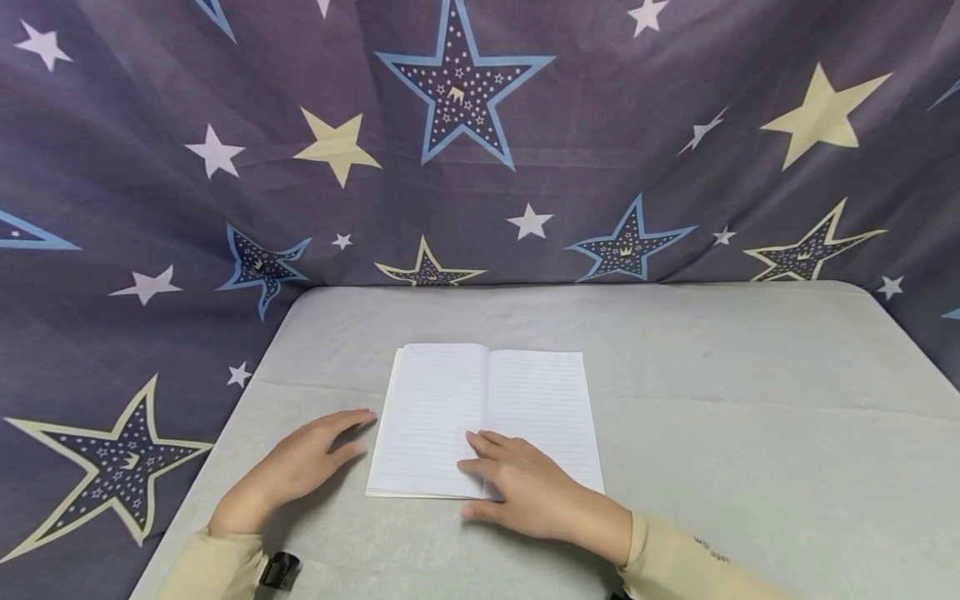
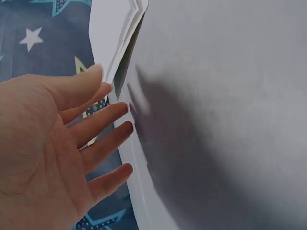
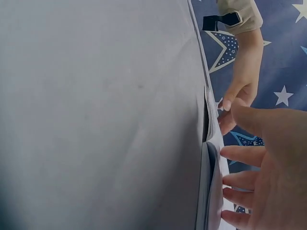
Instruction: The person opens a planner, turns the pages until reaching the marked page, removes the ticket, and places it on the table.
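Squarely on the pale table (image 1: 735, 417), left of its middle and toward the near side, lies a notebook (image 1: 480, 396), laid out flat at a spread. Its left page (image 1: 431, 417) and right page (image 1: 540, 387) are white with thin ruled lines, and the fold between them runs from near to far. Along the near left corner the edges of more sheets peek out underneath.

The right hand (image 1: 532, 492) rests palm down over the near part of the notebook, mostly above the right page. Its fingers are spread and point left across the fold, with fingertips on the paper; it pinches nothing, and the thumb sits apart, just off the near edge. To the left, the left hand (image 1: 307, 458) is beside the notebook's left edge, fingers loosely bent and thumb held away from them, gripping nothing. Whether its fingertips touch that edge, I cannot tell.

Both forearms come in from the near side in beige sleeves (image 1: 213, 567); the right one carries small dark lettering (image 1: 711, 550). A black band (image 1: 280, 571) shows at the left cuff. Beyond the table's far edge and down its left side hangs a dark purple-grey curtain (image 1: 600, 108) printed with white, yellow and blue-edged stars.
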{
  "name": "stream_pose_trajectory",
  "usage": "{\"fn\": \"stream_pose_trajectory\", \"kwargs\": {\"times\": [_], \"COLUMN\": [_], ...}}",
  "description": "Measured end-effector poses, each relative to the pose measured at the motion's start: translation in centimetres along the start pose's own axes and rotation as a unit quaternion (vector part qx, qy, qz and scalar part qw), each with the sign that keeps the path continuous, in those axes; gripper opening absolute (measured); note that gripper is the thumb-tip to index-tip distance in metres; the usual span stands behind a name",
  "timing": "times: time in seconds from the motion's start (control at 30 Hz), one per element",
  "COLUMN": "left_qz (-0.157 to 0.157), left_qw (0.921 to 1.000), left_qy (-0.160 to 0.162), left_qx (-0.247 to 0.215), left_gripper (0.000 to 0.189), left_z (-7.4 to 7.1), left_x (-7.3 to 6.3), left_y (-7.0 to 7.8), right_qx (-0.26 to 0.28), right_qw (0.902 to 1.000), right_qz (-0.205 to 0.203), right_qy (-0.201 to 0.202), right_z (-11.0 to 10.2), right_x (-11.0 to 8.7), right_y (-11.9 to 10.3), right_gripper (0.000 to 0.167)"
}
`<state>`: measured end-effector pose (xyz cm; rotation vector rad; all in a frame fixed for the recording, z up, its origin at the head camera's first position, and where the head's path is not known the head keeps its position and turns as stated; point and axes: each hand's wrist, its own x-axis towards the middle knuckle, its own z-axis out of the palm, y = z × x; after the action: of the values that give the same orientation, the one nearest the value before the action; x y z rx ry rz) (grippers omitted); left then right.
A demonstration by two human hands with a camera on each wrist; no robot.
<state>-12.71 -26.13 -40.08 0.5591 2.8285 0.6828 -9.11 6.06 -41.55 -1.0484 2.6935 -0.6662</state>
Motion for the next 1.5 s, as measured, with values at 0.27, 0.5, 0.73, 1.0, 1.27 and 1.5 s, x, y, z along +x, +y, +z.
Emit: {"fn": "stream_pose_trajectory", "kwargs": {"times": [0.27,0.5,0.73,1.0,1.27,1.5], "left_qz": [0.068,0.072,0.065,0.065,0.060,0.057], "left_qw": [0.9973,0.9963,0.9968,0.9967,0.9967,0.9970], "left_qy": [-0.011,-0.030,-0.042,-0.040,-0.044,-0.046], "left_qx": [0.026,0.035,0.023,0.025,0.031,0.026], "left_gripper": [0.066,0.074,0.075,0.074,0.074,0.074], "left_z": [1.6,2.1,1.8,1.8,2.2,2.1], "left_x": [0.5,0.9,0.9,1.1,1.2,1.0], "left_y": [1.7,2.1,2.0,1.8,1.5,1.5], "right_qx": [0.017,0.053,0.092,0.078,0.069,0.049], "right_qw": [0.9996,0.9936,0.9870,0.9925,0.9918,0.9891], "right_qz": [-0.020,-0.017,0.010,0.039,0.042,0.056], "right_qy": [0.014,0.098,0.132,0.086,0.098,0.127], "right_z": [-0.5,-2.0,-3.0,-3.3,-2.9,-2.5], "right_x": [-0.5,-2.2,-5.4,-8.3,-8.7,-8.3], "right_y": [0.3,2.7,6.8,9.7,9.9,9.3], "right_gripper": [0.042,0.036,0.047,0.071,0.072,0.064]}}
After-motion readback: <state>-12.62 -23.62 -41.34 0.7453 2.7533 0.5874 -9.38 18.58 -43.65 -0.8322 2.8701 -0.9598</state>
